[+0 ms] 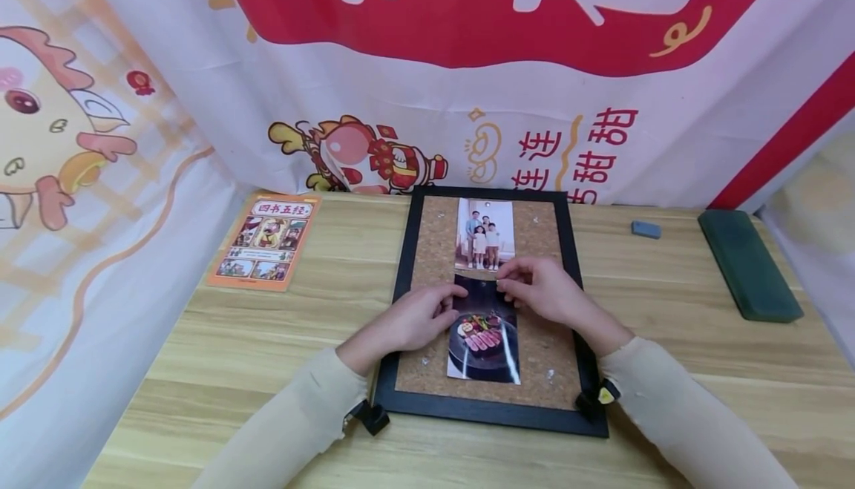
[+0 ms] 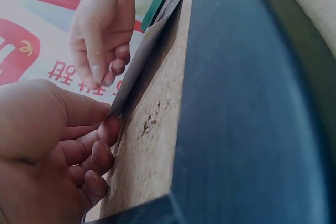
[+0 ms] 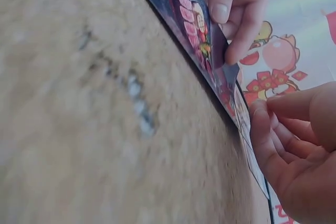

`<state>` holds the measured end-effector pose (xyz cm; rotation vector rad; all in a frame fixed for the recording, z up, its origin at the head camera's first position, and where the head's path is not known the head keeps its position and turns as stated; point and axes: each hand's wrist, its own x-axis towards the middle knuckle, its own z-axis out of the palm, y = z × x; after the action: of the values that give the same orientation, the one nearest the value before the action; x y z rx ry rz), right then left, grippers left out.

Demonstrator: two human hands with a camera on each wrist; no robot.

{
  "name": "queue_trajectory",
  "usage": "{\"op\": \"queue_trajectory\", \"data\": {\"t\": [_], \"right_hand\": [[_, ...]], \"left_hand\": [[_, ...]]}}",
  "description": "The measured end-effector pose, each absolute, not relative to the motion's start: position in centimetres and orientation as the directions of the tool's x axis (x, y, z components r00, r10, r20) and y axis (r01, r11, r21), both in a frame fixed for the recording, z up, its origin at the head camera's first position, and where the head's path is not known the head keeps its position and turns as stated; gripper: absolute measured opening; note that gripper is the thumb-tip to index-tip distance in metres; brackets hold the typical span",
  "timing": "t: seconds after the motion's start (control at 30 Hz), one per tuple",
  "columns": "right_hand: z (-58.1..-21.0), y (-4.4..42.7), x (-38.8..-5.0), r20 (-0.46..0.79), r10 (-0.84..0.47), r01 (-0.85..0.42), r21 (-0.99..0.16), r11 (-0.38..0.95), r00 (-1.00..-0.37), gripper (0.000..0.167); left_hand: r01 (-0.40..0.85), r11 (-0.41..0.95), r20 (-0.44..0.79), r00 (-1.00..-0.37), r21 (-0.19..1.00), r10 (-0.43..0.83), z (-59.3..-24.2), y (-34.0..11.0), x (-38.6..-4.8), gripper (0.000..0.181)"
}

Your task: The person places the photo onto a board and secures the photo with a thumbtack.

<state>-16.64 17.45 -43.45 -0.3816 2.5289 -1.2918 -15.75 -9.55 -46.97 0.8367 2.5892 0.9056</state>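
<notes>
A black-framed cork board (image 1: 427, 251) lies on the table. On its upper half is a family photo (image 1: 485, 240). Below that lies a photo of sliced meat in a dark pan (image 1: 481, 363), its upper edge close to the family photo. My left hand (image 1: 421, 318) pinches the left edge of the food photo between thumb and index finger, and in the left wrist view that edge stands off the cork. Over the food photo's upper right corner, my right hand (image 1: 544, 292) pinches a small pale pushpin-like thing (image 1: 497, 280), mostly hidden by the fingertips.
Small clear pins (image 1: 536, 219) show near the cork's corners. An orange comic-style booklet (image 1: 263, 243) lies left of the board. To the right are a small blue block (image 1: 646, 230) and a long dark green case (image 1: 748, 266). A printed cloth (image 1: 414, 88) hangs behind the table.
</notes>
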Motion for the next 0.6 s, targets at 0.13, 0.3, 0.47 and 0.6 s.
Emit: {"op": "queue_trajectory", "data": {"t": [0.13,0.3,0.47,0.6], "right_hand": [[-43.7,16.6,-17.0,-0.126,-0.359,-0.104,-0.824,0.557,-0.925,0.010],[-43.9,15.9,-17.7,-0.173,-0.379,-0.086,-0.812,0.577,-0.909,0.009],[-43.9,15.4,-18.5,-0.245,-0.360,-0.040,-0.776,0.629,-0.900,0.011],[-43.7,14.8,-18.8,-0.286,-0.348,-0.016,-0.753,0.658,-0.893,0.012]], "left_hand": [[0.438,0.646,-0.082,-0.787,0.625,0.612,-47.1,-9.3,-15.9,0.039],[0.414,0.665,-0.115,-0.791,0.622,0.601,-47.4,-9.1,-16.1,0.040],[0.395,0.690,-0.138,-0.803,0.606,0.580,-48.5,-9.1,-16.4,0.040],[0.396,0.693,-0.145,-0.800,0.602,0.582,-49.2,-9.3,-16.8,0.041]]}}
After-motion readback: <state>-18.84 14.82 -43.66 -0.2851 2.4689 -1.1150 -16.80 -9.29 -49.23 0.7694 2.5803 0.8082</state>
